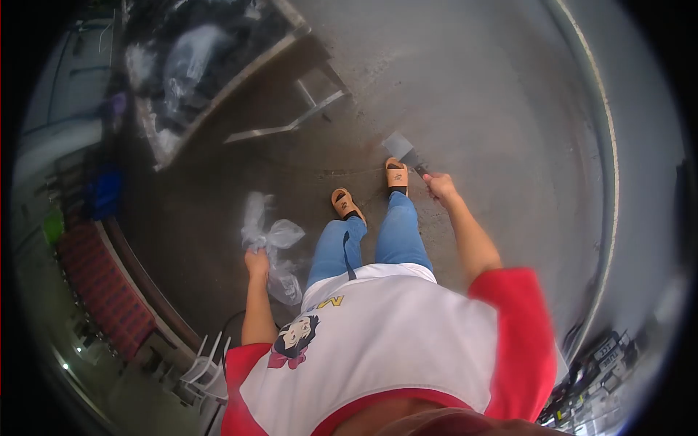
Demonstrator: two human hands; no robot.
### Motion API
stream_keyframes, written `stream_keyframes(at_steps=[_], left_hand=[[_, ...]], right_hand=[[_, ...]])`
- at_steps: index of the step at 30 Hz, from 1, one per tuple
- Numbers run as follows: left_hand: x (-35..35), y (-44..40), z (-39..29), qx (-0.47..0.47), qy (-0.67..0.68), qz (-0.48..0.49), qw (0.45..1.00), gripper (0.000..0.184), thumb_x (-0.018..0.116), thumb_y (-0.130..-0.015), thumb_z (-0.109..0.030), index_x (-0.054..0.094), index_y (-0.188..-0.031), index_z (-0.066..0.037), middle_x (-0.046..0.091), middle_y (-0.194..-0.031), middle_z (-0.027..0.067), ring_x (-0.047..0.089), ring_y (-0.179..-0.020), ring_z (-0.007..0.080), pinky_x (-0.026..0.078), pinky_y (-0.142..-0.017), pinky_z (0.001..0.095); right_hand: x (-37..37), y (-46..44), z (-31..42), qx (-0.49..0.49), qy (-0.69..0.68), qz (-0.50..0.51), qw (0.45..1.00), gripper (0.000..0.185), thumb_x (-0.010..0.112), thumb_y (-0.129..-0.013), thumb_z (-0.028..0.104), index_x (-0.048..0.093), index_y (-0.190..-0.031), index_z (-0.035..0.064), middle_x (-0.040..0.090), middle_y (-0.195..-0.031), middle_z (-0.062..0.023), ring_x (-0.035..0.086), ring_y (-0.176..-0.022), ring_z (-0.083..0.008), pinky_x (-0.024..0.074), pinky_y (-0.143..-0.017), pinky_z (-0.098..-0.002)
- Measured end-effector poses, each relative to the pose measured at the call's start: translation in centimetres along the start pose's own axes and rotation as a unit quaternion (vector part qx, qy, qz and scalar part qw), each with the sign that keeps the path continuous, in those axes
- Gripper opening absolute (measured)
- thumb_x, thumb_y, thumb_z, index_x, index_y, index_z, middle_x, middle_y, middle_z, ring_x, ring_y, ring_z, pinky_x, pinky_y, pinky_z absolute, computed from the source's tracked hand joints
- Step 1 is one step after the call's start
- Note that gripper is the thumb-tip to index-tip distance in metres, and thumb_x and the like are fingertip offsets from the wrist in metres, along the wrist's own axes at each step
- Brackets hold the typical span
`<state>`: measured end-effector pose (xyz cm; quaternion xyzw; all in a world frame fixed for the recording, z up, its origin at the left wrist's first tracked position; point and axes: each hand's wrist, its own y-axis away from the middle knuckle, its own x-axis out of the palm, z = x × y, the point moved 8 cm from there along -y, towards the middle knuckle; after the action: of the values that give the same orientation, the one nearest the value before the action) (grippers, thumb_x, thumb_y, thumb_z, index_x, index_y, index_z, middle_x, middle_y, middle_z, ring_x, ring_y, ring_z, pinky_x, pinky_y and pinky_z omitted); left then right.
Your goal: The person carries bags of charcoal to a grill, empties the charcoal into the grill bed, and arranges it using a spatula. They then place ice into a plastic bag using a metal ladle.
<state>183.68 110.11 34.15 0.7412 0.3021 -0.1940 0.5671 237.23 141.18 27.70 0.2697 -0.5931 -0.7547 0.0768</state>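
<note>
My left hand [257, 261] is closed around a crumpled clear plastic bag [282, 234], held out to the left of my legs. Parts of the bag hang above and below the fist. On the other side, my right hand [439, 186] grips the dark handle of a scraper [399, 147] with a flat, squarish grey blade. The blade points forward, near the tip of my right sandal [396, 174] in the view.
A table [240, 86] with plastic sheeting on top stands ahead to the left, its metal leg frame [291, 125] below. White chairs [207, 370] and a red patterned surface [109, 287] lie further left. A wall base line [607, 145] curves along the right of the grey floor [465, 87].
</note>
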Motion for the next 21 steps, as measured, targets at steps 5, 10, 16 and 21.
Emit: stream_keyframes(at_steps=[5,10,16,21], left_hand=[[8.9,-1.5,-2.2,0.085,-0.115,0.021,0.989,0.040,0.058,-0.085,-0.016,0.056,-0.116,0.008,0.060,-0.114,0.0290,0.057,-0.111,0.0408,0.044,-0.092,0.0426],[21.1,-6.9,2.3,0.085,-0.038,0.011,0.996,0.046,0.059,-0.084,-0.017,0.051,-0.121,0.009,0.058,-0.116,0.0307,0.054,-0.113,0.0431,0.043,-0.094,0.0434],[32.4,-15.9,0.5,0.099,0.050,-0.034,0.993,0.038,0.058,-0.085,-0.017,0.055,-0.114,0.007,0.059,-0.113,0.0299,0.056,-0.109,0.0430,0.044,-0.092,0.0438],[38.7,-22.3,3.2,0.160,0.105,-0.087,0.978,0.037,0.059,-0.084,-0.018,0.057,-0.111,0.006,0.061,-0.108,0.0293,0.058,-0.104,0.0425,0.045,-0.089,0.0442]], right_hand=[[2.2,-6.0,1.3,-0.036,0.101,0.016,0.994,0.027,0.060,-0.091,0.026,0.066,-0.097,0.0003,0.058,-0.067,-0.0071,0.049,-0.049,-0.0139,0.0365,-0.042,-0.0301],[8.3,-16.0,-0.5,-0.090,0.214,0.004,0.973,0.029,0.063,-0.089,0.028,0.067,-0.089,-0.0003,0.062,-0.065,-0.0090,0.054,-0.050,-0.0164,0.0402,-0.044,-0.0334],[17.1,-31.3,2.5,-0.197,0.244,0.019,0.949,0.030,0.063,-0.088,0.032,0.068,-0.092,0.0029,0.063,-0.065,-0.0080,0.056,-0.053,-0.0152,0.0435,-0.050,-0.0323],[21.7,-40.7,0.7,-0.245,0.190,0.025,0.950,0.034,0.063,-0.090,0.032,0.067,-0.105,0.0016,0.061,-0.066,-0.0066,0.052,-0.050,-0.0139,0.0409,-0.044,-0.0303]])
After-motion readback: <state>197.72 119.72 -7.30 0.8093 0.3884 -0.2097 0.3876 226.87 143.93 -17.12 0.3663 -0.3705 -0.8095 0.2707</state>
